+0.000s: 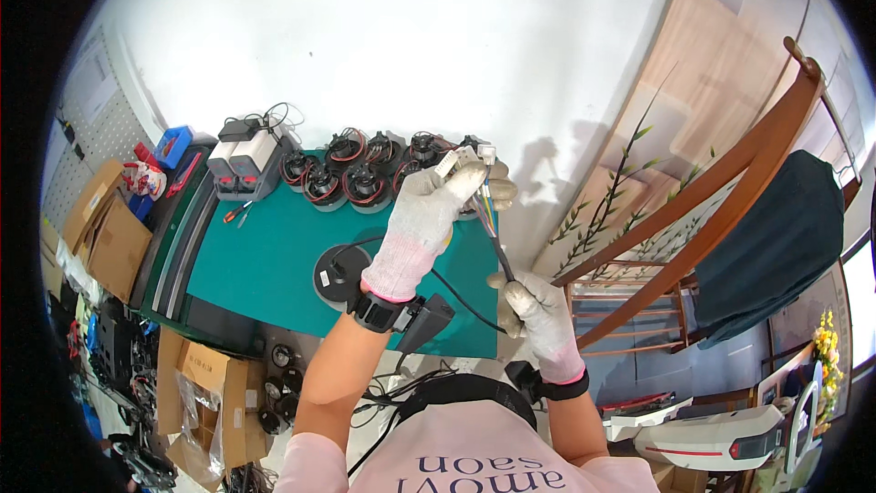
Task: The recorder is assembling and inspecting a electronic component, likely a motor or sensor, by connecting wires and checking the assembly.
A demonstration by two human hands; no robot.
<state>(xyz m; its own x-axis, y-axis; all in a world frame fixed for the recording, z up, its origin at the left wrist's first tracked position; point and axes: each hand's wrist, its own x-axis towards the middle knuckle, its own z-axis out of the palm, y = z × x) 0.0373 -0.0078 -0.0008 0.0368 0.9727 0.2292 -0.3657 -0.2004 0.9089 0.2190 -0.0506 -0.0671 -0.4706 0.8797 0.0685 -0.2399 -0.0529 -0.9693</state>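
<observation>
The person's gloved left hand point(429, 210) is raised above the green counter point(265, 265), fingers pinching white plugs point(459, 161) at the end of a cable point(497, 242). The gloved right hand point(538, 306) is closed around the cable lower down. Behind, a row of black motors point(351, 178) with red wires lines the counter's far edge, beside grey chargers point(245, 162). A round black disc point(338, 274) lies under the left wrist. Open cardboard boxes point(105, 233) stand at left; their contents are hidden.

Both forearms rise bare from the lower edge, each wrist wearing a black strap. The left hand point(429, 210), in a pale knit glove, reaches up and forward, its fingers pinched together at the top. The gloved right hand point(538, 306) sits lower, nearer the body, curled into a closed grip.
</observation>
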